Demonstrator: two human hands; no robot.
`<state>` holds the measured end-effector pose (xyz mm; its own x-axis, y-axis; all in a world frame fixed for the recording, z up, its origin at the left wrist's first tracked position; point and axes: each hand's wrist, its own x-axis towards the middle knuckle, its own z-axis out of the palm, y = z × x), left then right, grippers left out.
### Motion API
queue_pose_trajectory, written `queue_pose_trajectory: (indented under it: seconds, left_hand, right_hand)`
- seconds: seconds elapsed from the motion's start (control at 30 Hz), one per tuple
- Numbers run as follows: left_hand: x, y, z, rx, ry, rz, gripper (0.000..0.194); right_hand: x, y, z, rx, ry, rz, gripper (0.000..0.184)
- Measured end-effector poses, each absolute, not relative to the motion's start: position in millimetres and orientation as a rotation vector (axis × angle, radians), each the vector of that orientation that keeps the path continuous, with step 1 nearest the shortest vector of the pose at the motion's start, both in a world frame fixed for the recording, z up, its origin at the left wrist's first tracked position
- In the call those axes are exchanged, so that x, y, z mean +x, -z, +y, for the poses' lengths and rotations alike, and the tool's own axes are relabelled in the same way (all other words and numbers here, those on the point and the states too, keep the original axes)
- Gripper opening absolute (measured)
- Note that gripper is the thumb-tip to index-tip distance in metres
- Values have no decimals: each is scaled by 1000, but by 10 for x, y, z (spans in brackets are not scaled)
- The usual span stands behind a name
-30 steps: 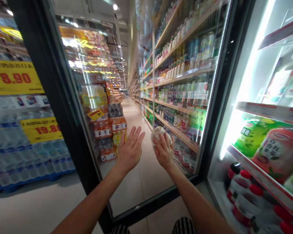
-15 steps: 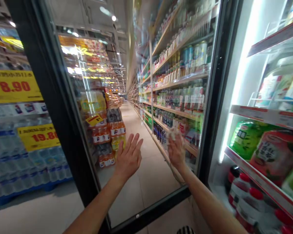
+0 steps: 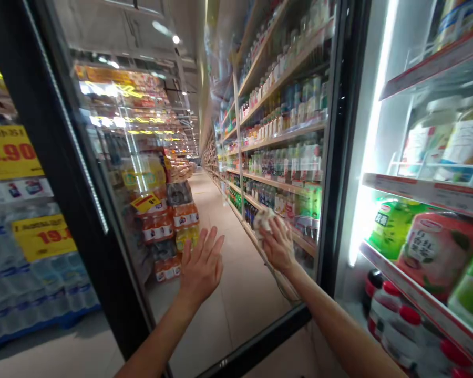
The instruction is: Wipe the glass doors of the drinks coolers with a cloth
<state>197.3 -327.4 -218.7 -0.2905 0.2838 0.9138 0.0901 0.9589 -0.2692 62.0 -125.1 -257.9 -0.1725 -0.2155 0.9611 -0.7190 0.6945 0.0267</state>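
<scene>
In front of me stands a glass door (image 3: 216, 325) in a black frame (image 3: 335, 173), swung out from a lit drinks cooler. My left hand (image 3: 202, 268) is raised at the glass, its fingers stretched out and nothing in it; whether the palm touches the pane I cannot tell. Further right, my right hand (image 3: 279, 245) presses a crumpled whitish cloth (image 3: 265, 218) against the glass. Its fingers lie over the cloth. Through the pane the aisle and drink shelves show.
Right of the door, cooler shelves (image 3: 425, 189) hold green and red drink packs (image 3: 437, 252) and bottles with red caps (image 3: 408, 325). At the left, water bottle packs (image 3: 35, 283) are stacked under yellow price signs (image 3: 43, 236). Behind the glass stand orange drink packs (image 3: 157, 228).
My right hand has moved a little left with the cloth across the glass. The left hand stays raised with its fingers out. The view has shifted slightly.
</scene>
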Motion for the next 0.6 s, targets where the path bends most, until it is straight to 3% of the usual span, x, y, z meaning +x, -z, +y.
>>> queue_pose_trajectory:
  seconds: [0.13, 0.2, 0.3, 0.47, 0.53, 0.6]
  left_hand:
    - [1960, 2200, -3289, -275, -175, -1887, 50]
    - [1955, 2201, -3295, -275, -167, -1884, 49]
    - [1952, 2189, -3290, -275, -164, -1871, 48]
    - [1999, 2150, -3251, -300, -174, -1852, 44]
    - [2056, 2107, -3267, -316, -159, -1862, 44]
    - [2127, 2026, -3326, -313, -142, -1858, 45]
  right_hand:
    - [60, 2476, -637, 58, -999, -1722, 48]
    - [-104, 2347, -538, -90, -1114, -1684, 52]
    - [50, 2172, -815, 97, -1013, -1651, 51]
    - [685, 2088, -1429, 860, -483, -1628, 42]
    - [672, 2101, -1353, 907, -411, -1625, 40]
    - [461, 2077, -1112, 661, -549, -1628, 40]
